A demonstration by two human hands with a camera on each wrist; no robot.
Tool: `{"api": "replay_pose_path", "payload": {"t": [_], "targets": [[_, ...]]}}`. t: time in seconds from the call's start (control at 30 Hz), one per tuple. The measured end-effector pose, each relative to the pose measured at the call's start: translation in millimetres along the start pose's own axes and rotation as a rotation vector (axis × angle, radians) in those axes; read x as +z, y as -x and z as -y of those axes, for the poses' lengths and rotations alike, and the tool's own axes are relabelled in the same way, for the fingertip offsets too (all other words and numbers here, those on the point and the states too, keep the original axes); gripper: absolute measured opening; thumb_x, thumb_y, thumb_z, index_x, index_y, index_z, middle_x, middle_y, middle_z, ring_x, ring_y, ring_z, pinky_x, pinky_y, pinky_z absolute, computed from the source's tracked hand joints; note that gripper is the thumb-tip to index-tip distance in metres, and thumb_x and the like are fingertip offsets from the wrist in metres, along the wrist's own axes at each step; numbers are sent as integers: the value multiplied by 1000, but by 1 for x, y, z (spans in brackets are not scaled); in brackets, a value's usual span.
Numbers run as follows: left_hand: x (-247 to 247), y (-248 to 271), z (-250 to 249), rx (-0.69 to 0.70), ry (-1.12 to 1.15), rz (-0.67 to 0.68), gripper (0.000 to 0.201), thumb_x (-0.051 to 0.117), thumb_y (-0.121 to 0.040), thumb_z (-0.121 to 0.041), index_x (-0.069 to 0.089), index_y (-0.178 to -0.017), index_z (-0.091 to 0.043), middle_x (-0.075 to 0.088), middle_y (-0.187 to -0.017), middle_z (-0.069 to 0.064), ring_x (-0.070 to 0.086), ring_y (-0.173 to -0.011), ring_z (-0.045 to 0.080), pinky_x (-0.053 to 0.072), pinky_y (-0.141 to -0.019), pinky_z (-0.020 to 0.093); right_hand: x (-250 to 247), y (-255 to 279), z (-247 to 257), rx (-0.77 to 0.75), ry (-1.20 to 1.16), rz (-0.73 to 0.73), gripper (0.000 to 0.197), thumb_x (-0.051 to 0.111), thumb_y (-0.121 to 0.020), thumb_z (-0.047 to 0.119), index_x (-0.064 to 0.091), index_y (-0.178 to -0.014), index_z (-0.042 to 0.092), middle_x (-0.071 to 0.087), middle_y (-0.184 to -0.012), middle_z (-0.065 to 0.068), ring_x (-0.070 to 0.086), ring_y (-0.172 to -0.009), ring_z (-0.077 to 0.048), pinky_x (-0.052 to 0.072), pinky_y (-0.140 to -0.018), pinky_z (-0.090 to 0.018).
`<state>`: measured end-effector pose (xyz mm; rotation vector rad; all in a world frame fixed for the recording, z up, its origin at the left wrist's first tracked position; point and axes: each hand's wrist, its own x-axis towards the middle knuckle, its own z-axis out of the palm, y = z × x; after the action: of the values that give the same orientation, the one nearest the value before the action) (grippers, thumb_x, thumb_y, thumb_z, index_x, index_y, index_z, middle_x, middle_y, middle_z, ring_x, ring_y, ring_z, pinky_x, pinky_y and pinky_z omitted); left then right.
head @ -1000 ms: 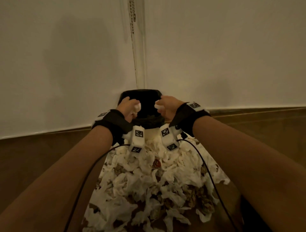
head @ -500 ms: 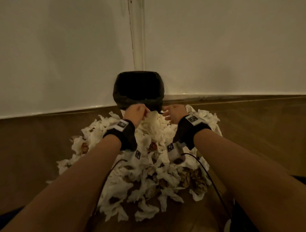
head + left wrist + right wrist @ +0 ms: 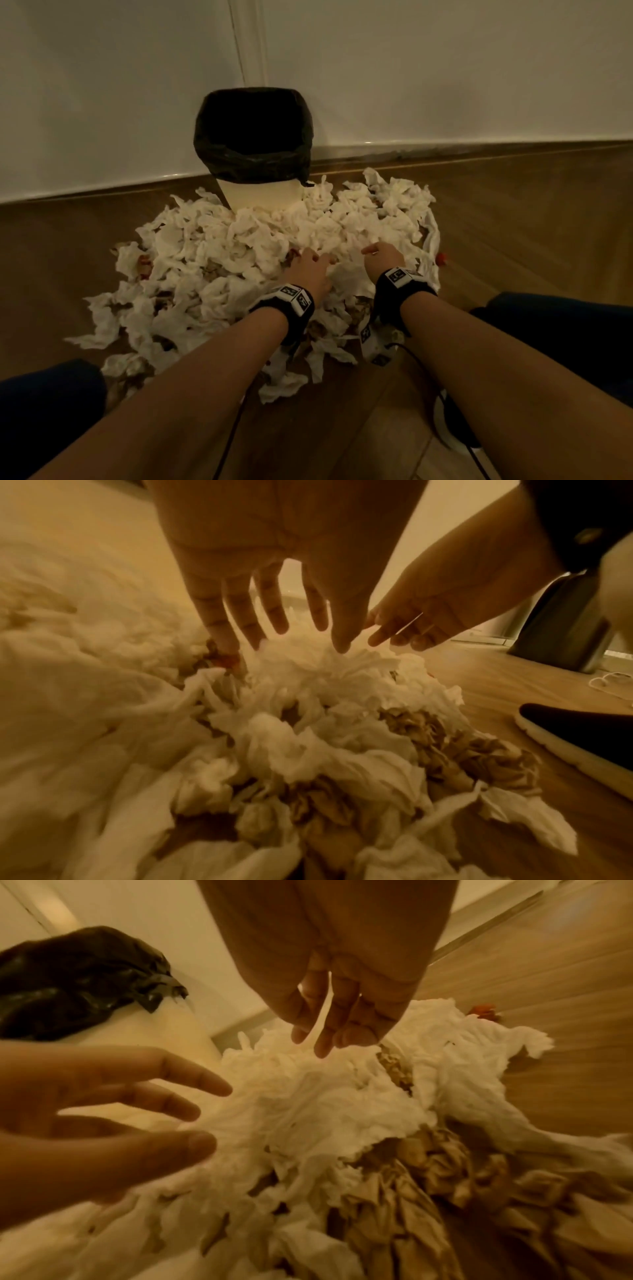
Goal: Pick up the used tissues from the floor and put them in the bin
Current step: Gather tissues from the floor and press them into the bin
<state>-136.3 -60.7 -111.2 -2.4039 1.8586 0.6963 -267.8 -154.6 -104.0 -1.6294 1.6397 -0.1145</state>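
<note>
Left hand (image 3: 274,561) hangs fingers spread, tips brushing the tissue heap (image 3: 308,723); right hand (image 3: 445,588) reaches in alongside, dark shoe (image 3: 582,731) on the wood floor (image 3: 514,685).

The tissues (image 3: 260,240) were soft crumpled paper, mostly white with some brown-stained bits. The bin (image 3: 260,195) looked like smooth matt plastic, lined with a crinkly, slightly glossy black bag (image 3: 219,150). The floor (image 3: 531,219) was smooth wood planks, and the wall (image 3: 445,68) was plain matt.
</note>
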Motion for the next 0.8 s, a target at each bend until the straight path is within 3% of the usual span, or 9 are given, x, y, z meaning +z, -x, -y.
{"api": "replay_pose_path", "payload": {"t": [0.1, 0.2, 0.3, 0.4, 0.5, 0.57, 0.67, 0.73, 0.8], "targets": [[9, -4, -3, -33, -41, 77, 50, 55, -92, -29, 35, -137, -25, 39, -136, 12, 52, -112, 32, 46, -88, 40, 3, 3, -11, -38, 42, -1, 24, 41, -95, 13, 63, -102, 20, 60, -118, -8, 59, -100, -26, 43, -71, -28], [3, -14, -5, -14, -98, 162, 37, 46, -97, -15, 47, -133, -16, 51, -133, 11, 52, -118, 28, 44, -94, 37, 7, 9, -22, -51, 56, -41, 26, 39, -95, 12, 63, -102, 16, 61, -112, -10, 58, -98, -27, 46, -73, -31], [-13, -21, -7, -13, 91, -36, 31, 38, -99, -14, 60, -120, -5, 59, -120, 16, 57, -106, 30, 45, -88, 36, 11, 13, -31, -54, 32, -153, 27, 37, -96, 12, 62, -106, 12, 58, -116, -13, 54, -107, -29, 48, -88, -36], [-30, -24, -5, -104, 394, -247, 36, 32, -101, -23, 57, -109, 2, 55, -111, 21, 54, -99, 34, 41, -82, 37, 16, 17, -37, -104, 49, -239, 25, 38, -96, 15, 58, -111, 11, 51, -120, -13, 45, -115, -30, 39, -99, -39], [-42, -23, 2, -195, 647, -308, 54, 28, -100, -42, 56, -107, 4, 64, -99, 20, 58, -91, 31, 44, -80, 35, 23, 21, -42, -192, 190, -258, 28, 45, -94, 27, 56, -116, 13, 48, -123, -13, 40, -116, -32, 34, -100, -40], [-45, -21, 5, -247, 778, -295, 63, 35, -94, -54, 53, -120, 0, 70, -96, 12, 63, -90, 22, 49, -83, 34, 29, 26, -44, -182, 256, -209, 37, 51, -90, 43, 53, -118, 19, 42, -128, -11, 36, -120, -33, 34, -99, -41], [-37, -18, 9, -225, 1034, -278, 20, 45, -96, -16, 49, -115, -10, 65, -109, 14, 64, -73, 15, 50, -54, 18, 39, 30, -43, -173, 266, -171, 53, 56, -82, 57, 48, -121, 23, 36, -133, -11, 34, -124, -34, 34, -102, -43], [-37, -13, 10, -213, 1197, -266, 29, 33, -92, 9, 42, -102, -16, 59, -111, 16, 66, -69, 23, 51, -44, 23, 46, 31, -39, -179, 267, -178, 56, 56, -82, 57, 44, -125, 23, 35, -135, -11, 35, -125, -35, 36, -100, -43], [-35, -12, 14, -197, 1217, -294, 48, 26, -83, 20, 46, -91, -22, 55, -109, 14, 64, -80, 30, 51, -43, 28, 51, 32, -36, -166, 275, -123, 58, 59, -82, 50, 39, -130, 26, 30, -140, -11, 31, -127, -38, 36, -101, -45]]}}
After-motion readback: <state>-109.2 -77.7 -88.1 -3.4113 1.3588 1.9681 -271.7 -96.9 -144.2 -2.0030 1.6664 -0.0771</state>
